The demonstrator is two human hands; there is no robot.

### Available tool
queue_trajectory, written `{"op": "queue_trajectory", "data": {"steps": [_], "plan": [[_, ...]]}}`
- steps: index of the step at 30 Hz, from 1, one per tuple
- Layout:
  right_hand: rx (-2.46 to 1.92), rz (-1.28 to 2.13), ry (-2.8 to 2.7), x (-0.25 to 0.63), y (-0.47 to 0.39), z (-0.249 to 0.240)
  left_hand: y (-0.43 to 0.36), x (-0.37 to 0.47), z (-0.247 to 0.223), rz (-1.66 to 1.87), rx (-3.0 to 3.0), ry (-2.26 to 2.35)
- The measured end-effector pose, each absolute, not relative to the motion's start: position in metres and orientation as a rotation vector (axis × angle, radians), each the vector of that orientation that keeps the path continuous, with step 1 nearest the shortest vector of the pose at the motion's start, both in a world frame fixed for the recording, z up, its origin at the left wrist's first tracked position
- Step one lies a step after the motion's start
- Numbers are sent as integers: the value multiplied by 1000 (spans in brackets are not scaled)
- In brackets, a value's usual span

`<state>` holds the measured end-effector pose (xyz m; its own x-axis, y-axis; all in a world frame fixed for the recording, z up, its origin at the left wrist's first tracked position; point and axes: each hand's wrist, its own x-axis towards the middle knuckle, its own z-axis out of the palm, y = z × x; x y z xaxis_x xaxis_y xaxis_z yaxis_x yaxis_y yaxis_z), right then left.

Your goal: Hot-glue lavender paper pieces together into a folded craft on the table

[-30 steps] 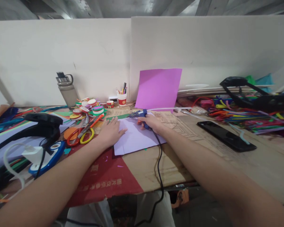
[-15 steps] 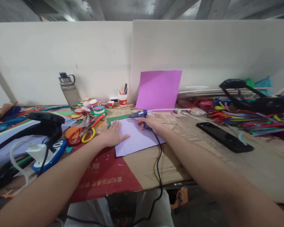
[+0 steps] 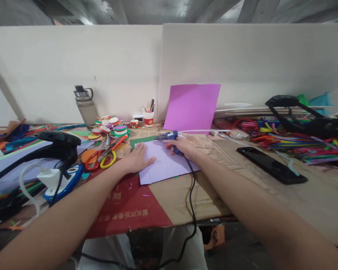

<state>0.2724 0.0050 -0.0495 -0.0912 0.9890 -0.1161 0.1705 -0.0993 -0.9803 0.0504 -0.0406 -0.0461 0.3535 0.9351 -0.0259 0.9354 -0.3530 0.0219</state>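
Seen from a head-worn camera, a person's two bare hands work at a cardboard-covered table. The lilac sheet lies flat in front of the person, with a strip of green paper showing along its far left edge. The left hand rests palm down over the sheet's left side, its fingers lying flat and nearly side by side, the thumb spread away across the lilac surface. The right hand is wrapped around the handle of a blue glue gun, which lies over the sheet's far edge, nozzle aimed left towards the green strip; whether a finger squeezes the orange trigger, I cannot tell. A pale glue stick juts out to the right from the gun's back, and a black cord runs down over the sheet and table edge. In my judgement, good work here calls for firm, even pressure from the left palm so the papers do not slip, fingertips well clear of the hot tip, a thin, steady bead of glue drawn close along the edge, and enough slack in the cord that it does not drag the sheet
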Motion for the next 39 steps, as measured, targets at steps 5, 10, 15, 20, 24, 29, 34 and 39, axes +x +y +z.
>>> {"op": "queue_trajectory", "data": {"steps": [5, 10, 15, 20, 24, 29, 34, 39], "plan": [[-1346, 1271, -1359, 273, 5, -50, -31, 45, -40, 269, 2489, 1861], [-1350, 1271, -1361, 273, 8, -52, -21, 37, -45, 297, 2435, 2004], [-1331, 1281, -1368, 274, 11, -55, -12, 32, -53, 331, 2437, 1968], [-1314, 1287, -1371, 274, 12, -56, -4, 26, -59, 427, 2407, 1930], [-1300, 1290, -1372, 274, 12, -56, -1, 23, -60, 480, 2395, 1895], [-1327, 1298, -1363, 274, 9, -54, -1, 20, -57, 509, 2383, 1843], [-1338, 1294, -1354, 274, 6, -51, -6, 21, -52, 615, 2334, 1803], [-1321, 1295, -1340, 273, 5, -49, -10, 24, -46, 622, 2278, 1815]]}}
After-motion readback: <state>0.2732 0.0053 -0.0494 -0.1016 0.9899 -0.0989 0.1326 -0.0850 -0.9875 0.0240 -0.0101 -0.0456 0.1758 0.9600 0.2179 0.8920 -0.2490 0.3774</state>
